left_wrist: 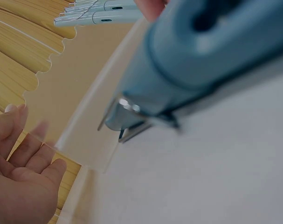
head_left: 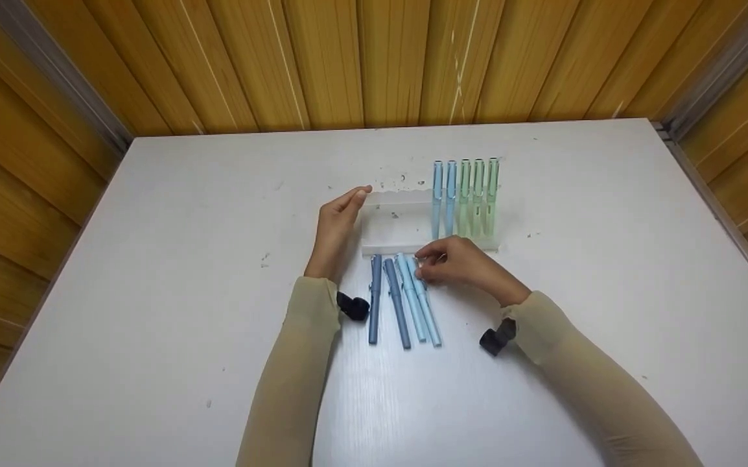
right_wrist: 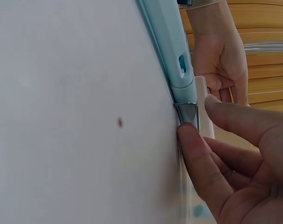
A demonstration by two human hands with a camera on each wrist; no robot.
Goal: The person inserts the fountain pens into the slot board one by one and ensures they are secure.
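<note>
A clear plastic pen stand point(head_left: 397, 224) with a scalloped top edge stands at mid-table. My left hand point(head_left: 340, 217) holds its left edge, fingers behind the clear sheet in the left wrist view. Below the stand lie two light blue pens point(head_left: 412, 292) side by side and two dark blue pens point(head_left: 394, 295) left of them. My right hand point(head_left: 455, 263) pinches the cap end of the right-hand light blue pen point(right_wrist: 171, 56), fingertips by its metal clip. Two blue pens point(head_left: 437, 188) and three green pens point(head_left: 478, 188) stand upright in the stand's right part.
The white table point(head_left: 186, 259) reaches back to a ribbed wood-look wall point(head_left: 322, 65), with similar walls on both sides. Small dark marks dot the tabletop. A black wrist camera point(head_left: 353, 307) sits at the left sleeve, another black camera point(head_left: 496, 338) at the right.
</note>
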